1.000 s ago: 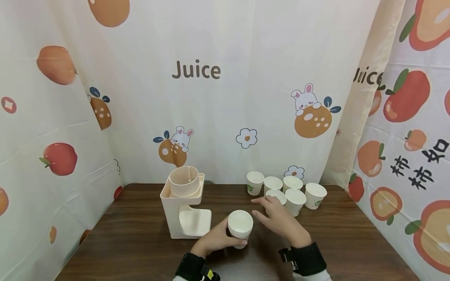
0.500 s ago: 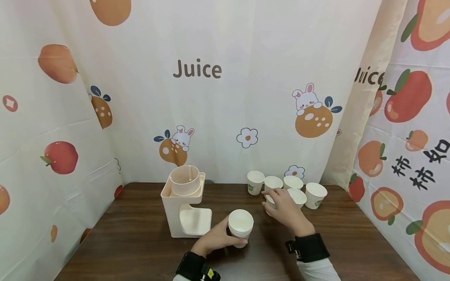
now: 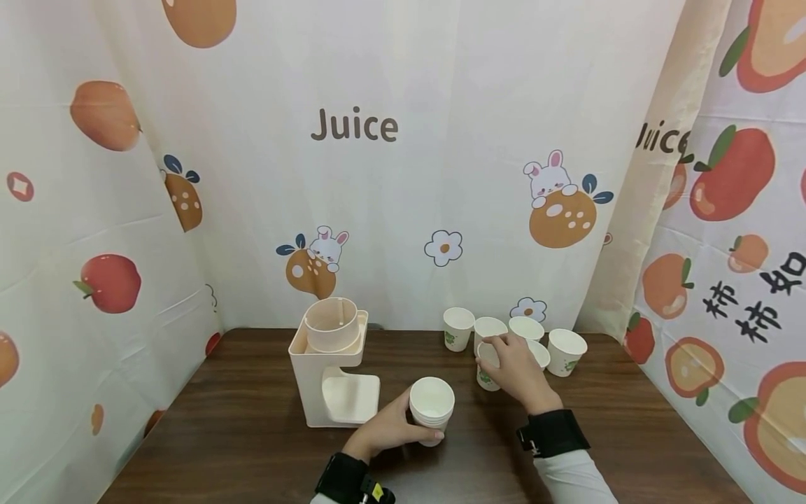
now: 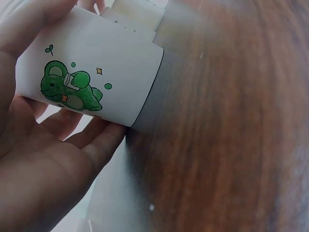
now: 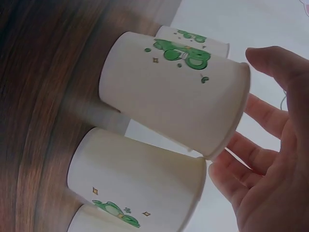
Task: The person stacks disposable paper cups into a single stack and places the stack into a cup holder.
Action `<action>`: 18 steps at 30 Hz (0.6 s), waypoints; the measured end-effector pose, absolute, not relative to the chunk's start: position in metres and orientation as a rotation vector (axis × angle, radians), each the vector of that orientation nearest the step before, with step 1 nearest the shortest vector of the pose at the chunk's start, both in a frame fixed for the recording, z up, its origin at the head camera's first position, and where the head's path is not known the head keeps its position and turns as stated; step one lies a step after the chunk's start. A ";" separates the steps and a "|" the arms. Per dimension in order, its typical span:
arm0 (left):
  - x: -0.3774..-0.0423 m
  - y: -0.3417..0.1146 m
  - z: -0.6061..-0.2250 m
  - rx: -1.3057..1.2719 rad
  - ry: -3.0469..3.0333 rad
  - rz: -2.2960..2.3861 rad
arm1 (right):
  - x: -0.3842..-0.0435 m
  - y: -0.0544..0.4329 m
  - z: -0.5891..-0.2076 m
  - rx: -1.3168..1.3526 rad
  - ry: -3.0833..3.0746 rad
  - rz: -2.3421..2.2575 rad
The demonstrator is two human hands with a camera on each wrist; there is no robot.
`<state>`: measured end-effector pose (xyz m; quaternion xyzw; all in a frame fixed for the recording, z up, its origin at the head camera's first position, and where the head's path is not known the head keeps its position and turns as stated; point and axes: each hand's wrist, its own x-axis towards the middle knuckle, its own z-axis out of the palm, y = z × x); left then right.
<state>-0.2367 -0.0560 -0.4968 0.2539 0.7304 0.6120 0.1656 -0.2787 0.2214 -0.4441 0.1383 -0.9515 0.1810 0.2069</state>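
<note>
My left hand (image 3: 389, 425) grips a short stack of white paper cups (image 3: 431, 400) upright near the table's front middle; several rims show below the top one. In the left wrist view, my thumb and fingers lie around the outer paper cup (image 4: 116, 63), which has a green bear print. My right hand (image 3: 518, 372) reaches over the front left paper cup (image 3: 487, 381) of the group at the back right. In the right wrist view, thumb and fingers spread around the rim of this cup (image 5: 169, 87); whether they press it I cannot tell.
Several more paper cups stand close around my right hand, such as one at the far left (image 3: 457, 330) and one at the right (image 3: 567, 352). A cream juicer-like machine (image 3: 308, 385) stands left of my left hand. A printed curtain (image 3: 390, 196) hangs behind the table (image 3: 252, 420).
My right hand has moved right and forward from beside the stack to the front left cup of the group. The left hand has kept its hold on the stack.
</note>
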 end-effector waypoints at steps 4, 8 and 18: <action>-0.236 -0.056 -0.496 0.711 2.093 1.735 | -0.281 0.223 -0.446 0.399 -2.647 0.488; -0.236 -0.056 -0.497 0.714 2.088 1.737 | -0.282 0.223 -0.448 0.415 -2.629 0.476; -0.235 -0.057 -0.497 0.712 2.081 1.738 | -0.282 0.223 -0.449 0.434 -2.617 0.468</action>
